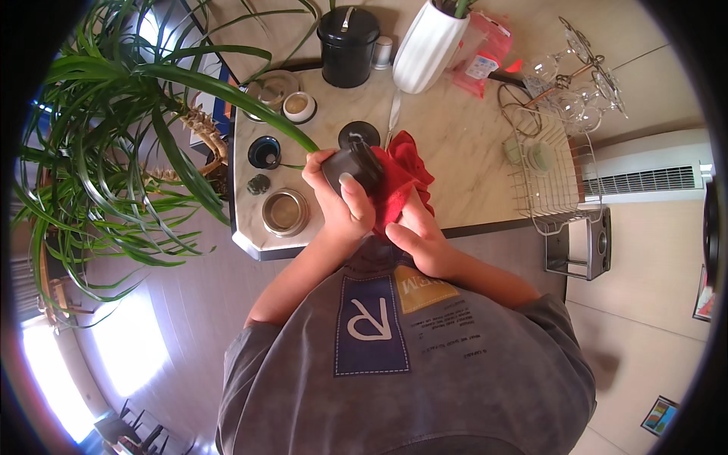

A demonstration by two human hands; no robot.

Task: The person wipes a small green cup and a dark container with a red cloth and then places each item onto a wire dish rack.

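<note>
My left hand (339,206) grips a small dark vessel (347,170), which looks like a teapot or pitcher and is tilted over the near part of the marble-patterned tabletop (463,165). In my right hand (424,239) is a red cloth (398,187), pressed against the vessel's right side. The cloth hides that side and some of my right fingers. Just beyond the vessel a round black disc-like piece (359,135) shows; whether it touches the vessel I cannot tell. To the left stand a dark glazed cup (264,152), a dark green lump (259,184) and a round metal-rimmed bowl (285,212).
Long plant leaves (222,85) reach over the table's left side towards my left hand. At the back stand a black lidded canister (348,48), a white fluted vase (429,48) and a pink packet (483,57). A wire basket (554,170) and a stemware rack (574,85) occupy the right end.
</note>
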